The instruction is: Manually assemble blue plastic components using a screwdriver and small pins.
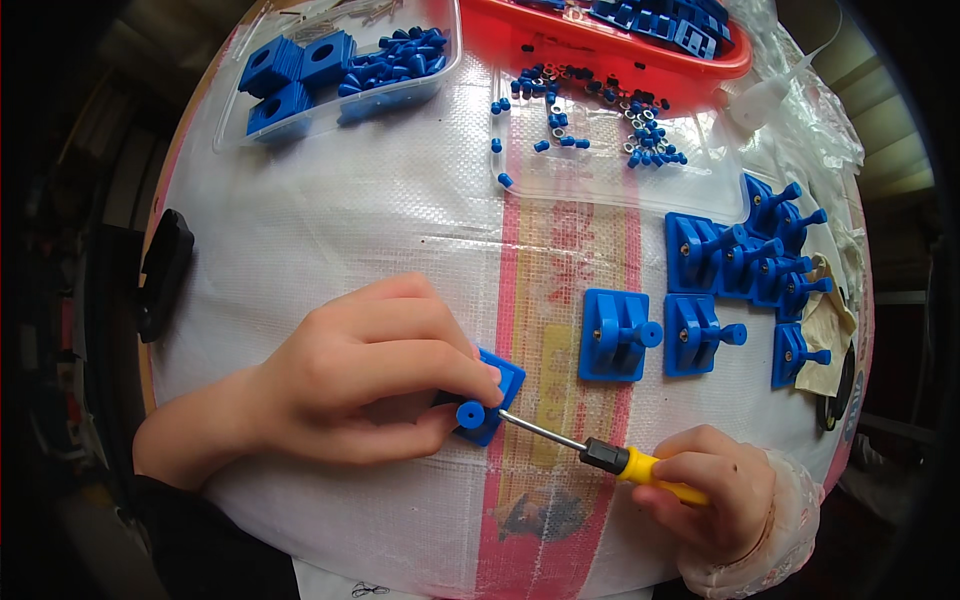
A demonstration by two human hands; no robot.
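Note:
My left hand (375, 375) is closed round a blue plastic bracket (509, 378) with a square base and a short round lever, pressing it on the table covering. Its fingers hide part of the bracket. In my right hand (725, 490) is a screwdriver (640, 464) with a yellow and black handle. Its metal shaft points left, and the tip meets the side of the bracket by my left fingertips. To the right of the bracket stands a finished-looking blue bracket (612, 336) with a lever, and another similar bracket (692, 336) is beside it.
More blue brackets (750, 258) cluster at the right. At the far left, a clear box (300, 130) holds blue plates and pegs. Small blue caps and metal nuts lie on a clear lid (590, 185) before a red tray (480, 40). A black object (165, 270) lies at the left edge.

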